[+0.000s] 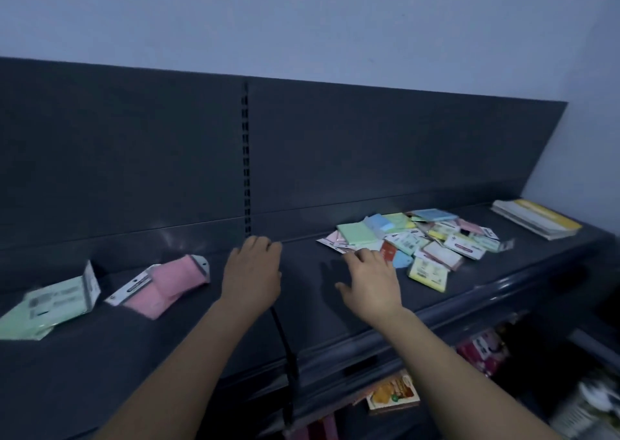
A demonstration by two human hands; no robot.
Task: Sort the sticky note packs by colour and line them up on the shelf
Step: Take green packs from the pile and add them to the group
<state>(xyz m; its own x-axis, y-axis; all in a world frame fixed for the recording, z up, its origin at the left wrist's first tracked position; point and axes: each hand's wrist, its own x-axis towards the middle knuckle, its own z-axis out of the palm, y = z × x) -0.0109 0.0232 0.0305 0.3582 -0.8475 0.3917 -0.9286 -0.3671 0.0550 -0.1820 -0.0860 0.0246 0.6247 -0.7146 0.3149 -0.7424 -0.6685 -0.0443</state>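
Two bare forearms reach in from the bottom edge over the dark grey shelf (335, 305).

Right hand (372, 282): palm down, fingers spread and relaxed, holding nothing. Its fingertips (357, 255) lie at the near-left edge of the mixed pile of sticky note packs (432, 241); blur hides whether they touch.

Left hand (251, 271): palm down near the back panel (134, 157), fingers bent at the knuckles with tips hidden, so whether it holds anything cannot be told. It is well apart from the pile.

Sorted so far, left of the left hand: pink packs (161, 285), then green packs (50, 302) at the far left.

A stack of booklets with a yellow cover (536, 219) lies at the shelf's right end. A black cord (285, 342) hangs below the left wrist.
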